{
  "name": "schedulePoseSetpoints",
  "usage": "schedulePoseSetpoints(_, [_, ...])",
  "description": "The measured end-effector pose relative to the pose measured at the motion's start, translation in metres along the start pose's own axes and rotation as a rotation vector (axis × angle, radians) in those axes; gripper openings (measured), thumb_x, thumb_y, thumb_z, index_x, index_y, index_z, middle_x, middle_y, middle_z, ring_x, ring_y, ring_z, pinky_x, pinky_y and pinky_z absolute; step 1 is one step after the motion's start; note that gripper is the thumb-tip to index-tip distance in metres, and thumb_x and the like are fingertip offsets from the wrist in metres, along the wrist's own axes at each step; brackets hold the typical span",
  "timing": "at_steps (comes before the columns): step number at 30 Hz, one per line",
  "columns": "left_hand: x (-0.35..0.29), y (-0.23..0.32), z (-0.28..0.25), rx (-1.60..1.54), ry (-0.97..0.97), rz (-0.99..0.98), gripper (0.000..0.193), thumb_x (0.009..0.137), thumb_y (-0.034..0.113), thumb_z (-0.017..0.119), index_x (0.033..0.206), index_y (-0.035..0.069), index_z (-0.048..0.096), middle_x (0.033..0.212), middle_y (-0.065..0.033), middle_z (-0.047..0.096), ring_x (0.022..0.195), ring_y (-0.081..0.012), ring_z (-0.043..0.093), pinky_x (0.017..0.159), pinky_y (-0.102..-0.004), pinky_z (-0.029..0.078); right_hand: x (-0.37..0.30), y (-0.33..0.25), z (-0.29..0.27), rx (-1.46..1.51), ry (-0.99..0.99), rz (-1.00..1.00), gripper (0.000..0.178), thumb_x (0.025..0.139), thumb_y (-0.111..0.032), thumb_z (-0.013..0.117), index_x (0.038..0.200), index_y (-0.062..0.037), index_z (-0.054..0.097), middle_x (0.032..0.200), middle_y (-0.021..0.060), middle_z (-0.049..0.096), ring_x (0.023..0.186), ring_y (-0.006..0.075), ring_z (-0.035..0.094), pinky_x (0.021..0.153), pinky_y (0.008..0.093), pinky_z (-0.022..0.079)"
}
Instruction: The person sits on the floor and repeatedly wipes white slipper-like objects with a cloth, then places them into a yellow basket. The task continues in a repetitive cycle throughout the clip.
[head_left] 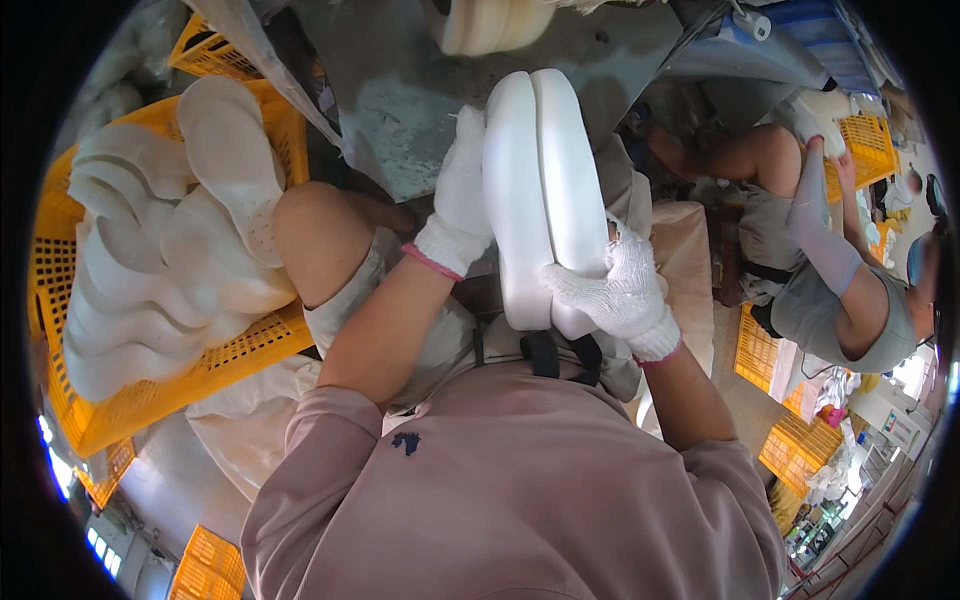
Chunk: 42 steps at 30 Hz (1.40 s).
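Two white foam shoe soles, the left one [515, 210] and the right one [572, 190], stand side by side in front of my body, their long edges together. My left hand [464, 190], in a white knit glove with a pink cuff, presses against the outer side of the left sole; part of its fingers is hidden behind it. On the other side my right hand [622, 292], gloved the same way, grips the lower part of the right sole. Its thumb reaches across toward the seam between the two.
To my left, a yellow plastic crate [180, 385] is heaped with white soles [150, 270]. A grey metal surface [400, 130] lies ahead, with a pale rounded roller-like part [490, 25] above it. A co-worker [830, 290] sits at the right, near more yellow crates [800, 445].
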<state>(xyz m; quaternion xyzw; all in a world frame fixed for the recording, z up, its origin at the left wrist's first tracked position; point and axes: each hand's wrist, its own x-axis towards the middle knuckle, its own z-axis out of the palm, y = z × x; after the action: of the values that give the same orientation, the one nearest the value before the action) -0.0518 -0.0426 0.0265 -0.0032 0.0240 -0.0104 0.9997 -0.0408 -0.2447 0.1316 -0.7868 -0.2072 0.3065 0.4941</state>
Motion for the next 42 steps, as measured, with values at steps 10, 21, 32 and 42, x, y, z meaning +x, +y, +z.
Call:
schedulePoseSetpoints(10, [-0.072,-0.033,0.093,0.396,0.144,0.074,0.085,0.110,0.056,0.042,0.166,-0.006,0.028,0.171,-0.0216,0.034,0.155,-0.0328,0.038,0.131,-0.0455,0.024,0.029,0.058,-0.025,0.965,0.177,0.123,0.059,0.098,-0.044,0.059,0.135,0.0016,0.064,0.123,0.0153,0.073,0.108,0.0223,0.072,0.093,0.0354,0.060])
schedulePoseSetpoints(21, [-0.111,-0.049,0.110,0.923,0.068,0.250,0.069,0.104,0.025,0.064,0.161,-0.005,0.038,0.151,-0.0149,0.057,0.138,-0.0234,0.055,0.120,-0.0376,0.039,0.032,0.057,0.011,1.199,-0.122,0.136,0.062,0.103,-0.051,0.054,0.136,-0.0003,0.065,0.118,0.0140,0.075,0.103,0.0249,0.073,0.093,0.0376,0.061])
schedulePoseSetpoints(32, [-0.067,-0.038,0.095,1.564,0.282,0.391,0.078,0.085,0.031,0.085,0.147,-0.001,0.051,0.130,-0.0159,0.067,0.117,-0.0253,0.067,0.104,-0.0389,0.053,0.049,0.013,0.019,0.897,-0.016,0.073,0.070,0.111,-0.045,0.055,0.168,-0.0104,0.033,0.160,0.0103,0.050,0.140,0.0239,0.056,0.118,0.0372,0.047])
schedulePoseSetpoints(42, [0.010,0.040,0.086,1.496,0.547,0.336,0.042,0.093,0.032,0.079,0.121,0.001,0.072,0.106,-0.0080,0.077,0.097,-0.0176,0.071,0.090,-0.0331,0.056,0.159,0.012,0.042,1.086,-0.231,0.194,0.044,0.112,-0.041,0.057,0.141,-0.0084,0.063,0.120,0.0050,0.071,0.106,0.0174,0.070,0.097,0.0320,0.058])
